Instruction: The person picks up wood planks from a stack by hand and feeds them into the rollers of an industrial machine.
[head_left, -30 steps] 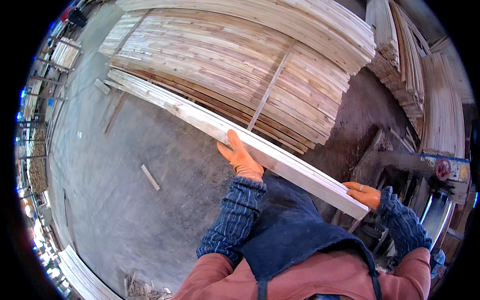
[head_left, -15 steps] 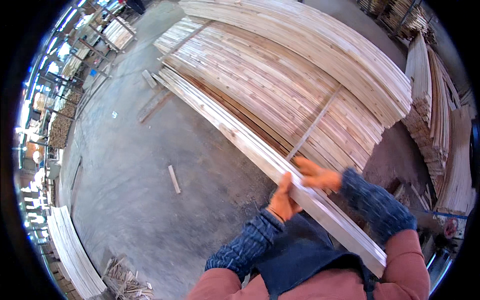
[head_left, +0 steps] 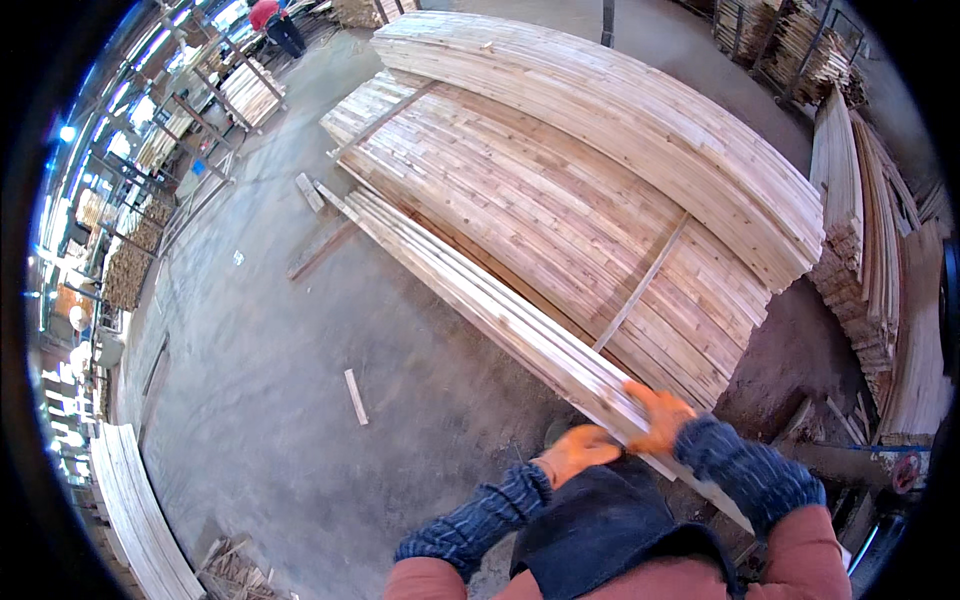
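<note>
Several long pale wooden boards [head_left: 480, 308] lie side by side as a bundle, running from my body away to the far left. My right hand [head_left: 658, 415], in an orange glove, grips across the top of the bundle near its close end. On the left side of the same boards, my left hand [head_left: 578, 452], gloved alike, is closed with its fingers against their lower edge; its fingertips are slightly blurred. Just beyond the bundle is a broad stack of boards [head_left: 540, 200], with a thin crosswise strip [head_left: 645, 280] lying on it.
A raised layer of boards [head_left: 600, 120] tops the stack's far side. On the grey floor [head_left: 300, 350] lie a short wood piece [head_left: 356, 397] and offcuts [head_left: 235, 570]. More lumber [head_left: 840, 180] stands at the right. A person [head_left: 278, 25] is far back left.
The bundle's close end has shifted down and right, nearer the stack's edge. My right hand has moved down onto the boards; my left hand has slid lower, off their top to the side.
</note>
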